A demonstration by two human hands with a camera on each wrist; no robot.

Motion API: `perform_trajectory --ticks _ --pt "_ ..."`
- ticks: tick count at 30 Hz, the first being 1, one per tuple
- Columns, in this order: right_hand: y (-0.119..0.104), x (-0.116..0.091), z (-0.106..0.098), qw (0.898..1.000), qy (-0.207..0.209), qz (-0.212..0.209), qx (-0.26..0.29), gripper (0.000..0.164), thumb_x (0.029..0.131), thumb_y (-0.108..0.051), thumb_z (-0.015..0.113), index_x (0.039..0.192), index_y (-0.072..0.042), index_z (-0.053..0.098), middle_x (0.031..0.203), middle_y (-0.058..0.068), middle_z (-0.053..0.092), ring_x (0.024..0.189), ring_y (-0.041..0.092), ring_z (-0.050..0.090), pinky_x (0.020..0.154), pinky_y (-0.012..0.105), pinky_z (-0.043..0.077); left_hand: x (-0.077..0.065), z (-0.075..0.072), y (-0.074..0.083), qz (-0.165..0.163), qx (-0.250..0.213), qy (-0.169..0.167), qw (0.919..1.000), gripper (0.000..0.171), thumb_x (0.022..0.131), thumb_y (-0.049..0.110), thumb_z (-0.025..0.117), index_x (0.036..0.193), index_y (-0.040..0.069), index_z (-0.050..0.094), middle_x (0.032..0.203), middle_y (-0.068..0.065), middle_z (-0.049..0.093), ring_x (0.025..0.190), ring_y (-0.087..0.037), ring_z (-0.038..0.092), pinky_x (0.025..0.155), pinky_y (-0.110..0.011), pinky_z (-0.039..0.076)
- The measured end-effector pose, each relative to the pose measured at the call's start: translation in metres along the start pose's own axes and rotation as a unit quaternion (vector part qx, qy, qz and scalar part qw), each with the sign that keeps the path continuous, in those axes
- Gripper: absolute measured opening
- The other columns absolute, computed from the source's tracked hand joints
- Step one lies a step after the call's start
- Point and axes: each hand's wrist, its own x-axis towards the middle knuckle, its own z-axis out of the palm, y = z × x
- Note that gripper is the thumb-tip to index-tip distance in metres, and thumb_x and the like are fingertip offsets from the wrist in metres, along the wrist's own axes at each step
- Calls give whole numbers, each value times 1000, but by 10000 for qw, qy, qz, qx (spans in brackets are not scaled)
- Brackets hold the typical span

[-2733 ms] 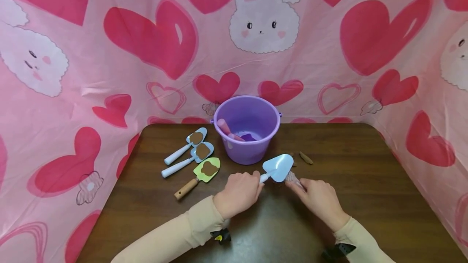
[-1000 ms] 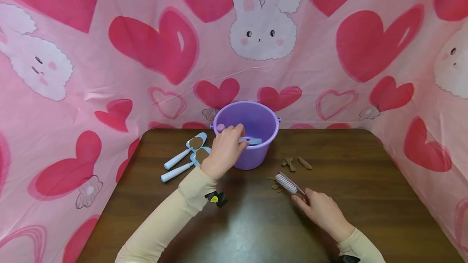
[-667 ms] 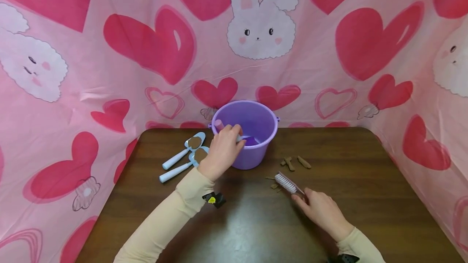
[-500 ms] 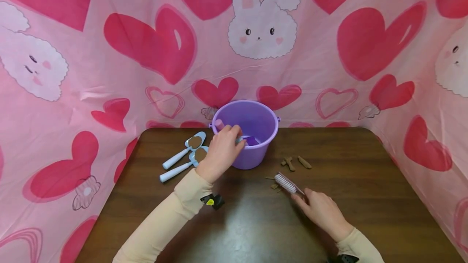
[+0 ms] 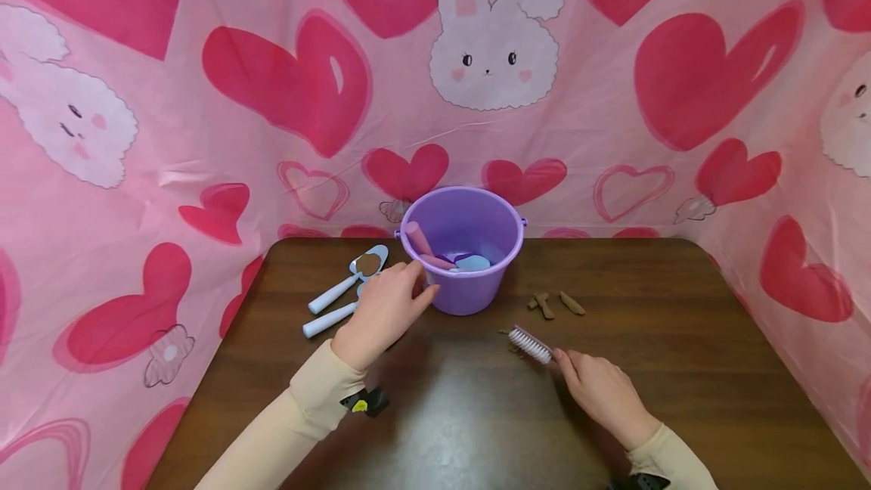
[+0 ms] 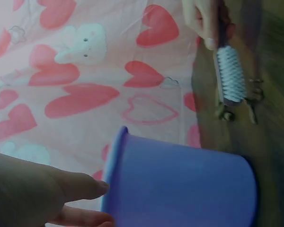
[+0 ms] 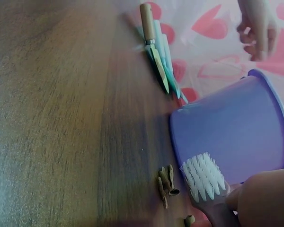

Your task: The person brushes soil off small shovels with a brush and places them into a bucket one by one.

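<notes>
My left hand [image 5: 388,308] holds nothing, its fingers loosely bent beside the front left rim of the purple bucket [image 5: 469,289]. Inside the bucket lie a light-blue trowel blade [image 5: 474,263], pink handles [image 5: 416,237] and something dark purple. In my right hand [image 5: 602,395] is the handle of a small brush [image 5: 531,344] with white bristles, low over the table front right of the bucket. Thin brown scraps [image 5: 517,350] lie by its bristles. The right wrist view shows the brush head [image 7: 203,177] overlapping the bucket wall.
Two light-blue trowels [image 5: 333,295] bearing brown patches lie left of the bucket. A green trowel with a wooden handle [image 7: 147,21] beside them is hidden by my left hand in the head view. Several brown pieces [image 5: 543,305] lie right of the bucket. Pink fabric hangs behind.
My left hand has carried the light-blue trowel from near the brush into the bucket, let it go, and drawn back to the left. The brush has come slightly left.
</notes>
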Motion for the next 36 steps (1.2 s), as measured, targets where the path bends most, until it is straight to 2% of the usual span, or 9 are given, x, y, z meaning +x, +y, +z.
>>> perform_trajectory --ticks 4,7,10,16,20,28,31,33,36 --pt "0 1 0 10000 28 -53 -11 40 110 -38 51 76 -16 57 62 -2 45 60 17 48 58 39 40 -16 5 -18 -317 368 -436 9979 25 92 30 79 82 14 62 68 1 55 61 -22 55 51 -37 41" --pt "0 2 0 10000 37 -89 -5 39 109 -38 53 77 -16 59 62 -2 46 60 17 50 58 40 41 -28 8 -35 -625 472 -878 9930 32 91 28 79 74 13 56 63 0 51 58 -22 51 50 -36 37" --pt "0 3 -1 10000 35 -83 2 37 108 -37 54 80 -15 62 64 -2 50 60 17 52 58 40 42 -40 13 -51 -810 536 -1149 9886 32 89 27 81 73 12 57 63 0 51 59 -19 50 52 -36 38" --pt "0 4 -1 9999 -27 -89 99 35 107 -37 56 84 -13 66 66 -3 51 60 16 49 58 38 41 -60 26 -82 -1049 705 -1316 9832 23 84 21 83 83 9 63 66 -1 53 64 -20 52 53 -39 42" --pt "-1 6 -1 9998 -16 -101 142 34 107 -37 57 85 -13 68 67 -3 52 60 16 48 57 37 40 -69 29 -93 -1141 660 -1387 9815 23 84 19 83 82 10 62 66 0 52 63 -20 51 53 -39 43" --pt "0 6 -1 9999 -33 -64 152 34 107 -38 57 86 -13 68 67 -3 53 60 16 49 56 38 41 -75 34 -102 -1366 281 -1698 9756 19 87 19 81 85 11 64 67 0 47 62 -19 48 55 -37 40" --pt "1 5 0 9998 29 -119 130 33 107 -37 58 84 -13 66 65 -3 52 58 15 49 55 38 41 -73 40 -108 -1324 185 -1701 9763 19 88 16 77 79 11 61 66 1 47 60 -19 47 54 -36 38" --pt "1 5 0 9998 64 -139 108 34 106 -36 58 81 -14 63 63 -3 49 57 15 48 55 38 40 -73 52 -122 -1197 235 -1660 9786 21 89 18 72 76 13 57 65 1 46 60 -18 46 53 -35 36" --pt "1 5 0 9998 65 -146 121 36 107 -37 57 79 -14 61 62 -3 46 56 15 45 54 37 38 -71 56 -127 -1230 189 -1746 9767 24 88 18 70 74 14 52 64 1 45 58 -18 45 53 -35 34"
